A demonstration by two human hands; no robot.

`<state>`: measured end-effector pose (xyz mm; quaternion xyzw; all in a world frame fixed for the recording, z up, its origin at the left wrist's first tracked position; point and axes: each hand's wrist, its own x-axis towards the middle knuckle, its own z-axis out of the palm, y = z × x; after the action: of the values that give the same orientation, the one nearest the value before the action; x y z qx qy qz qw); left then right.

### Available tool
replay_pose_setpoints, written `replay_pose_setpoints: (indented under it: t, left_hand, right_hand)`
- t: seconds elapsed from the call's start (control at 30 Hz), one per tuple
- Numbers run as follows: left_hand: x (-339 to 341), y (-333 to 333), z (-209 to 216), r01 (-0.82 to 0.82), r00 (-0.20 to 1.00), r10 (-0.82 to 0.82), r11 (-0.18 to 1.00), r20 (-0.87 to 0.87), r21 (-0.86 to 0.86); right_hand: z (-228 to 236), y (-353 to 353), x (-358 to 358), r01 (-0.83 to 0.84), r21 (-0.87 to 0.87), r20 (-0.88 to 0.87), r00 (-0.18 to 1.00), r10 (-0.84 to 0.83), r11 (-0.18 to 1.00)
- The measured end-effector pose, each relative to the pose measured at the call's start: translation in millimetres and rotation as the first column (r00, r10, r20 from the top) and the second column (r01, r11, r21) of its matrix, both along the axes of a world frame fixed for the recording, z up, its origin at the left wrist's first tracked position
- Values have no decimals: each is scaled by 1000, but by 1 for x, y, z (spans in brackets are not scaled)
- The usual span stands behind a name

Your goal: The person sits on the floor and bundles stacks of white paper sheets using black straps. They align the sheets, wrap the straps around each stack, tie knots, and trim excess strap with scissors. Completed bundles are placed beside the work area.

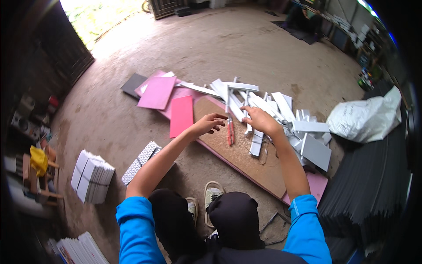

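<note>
My left hand (209,124) reaches in from the left with fingers stretched out and apart, holding nothing I can see. Its fingertips are beside a pair of red-handled pliers (230,133), which lies on a brown board (246,149). My right hand (260,119), fingers also spread, hovers over the near side of a heap of white strips and pieces (281,105). Between the two hands stands a thin white strip (227,97) by the jaws of the pliers. A loop of thin wire (265,154) lies on the board under my right forearm.
A red sheet (181,116) and a pink sheet (157,92) overlap the board's far left. Strapped white stacks (93,178) stand on the floor at left. A white sack (367,115) and long dark sheets (365,176) are at right. Another person (303,20) sits far back.
</note>
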<state>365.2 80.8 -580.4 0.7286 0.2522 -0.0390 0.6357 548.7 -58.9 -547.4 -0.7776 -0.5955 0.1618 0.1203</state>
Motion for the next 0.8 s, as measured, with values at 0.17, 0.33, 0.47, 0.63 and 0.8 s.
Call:
replay_pose_setpoints:
  t: [0.17,0.33,0.47,0.63,0.8]
  left_hand:
    - [-188,22,-8,-383,921,390,911,-15,156]
    - [-350,8,-72,-584,701,713,547,33,599]
    - [-396,-17,-119,-480,616,786,433,-59,763]
    - [-381,-5,-173,-395,577,813,198,74,897]
    - [-377,7,-180,-412,635,753,143,171,900]
  right_hand:
    - [-29,103,-138,-465,33,-170,870,463,885]
    - [-87,176,-292,-754,40,-209,635,744,655]
    - [-147,178,-361,-772,14,48,635,771,635]
    - [-197,182,-385,-698,158,-15,705,709,698]
    - [-196,186,-378,-743,184,16,657,753,644]
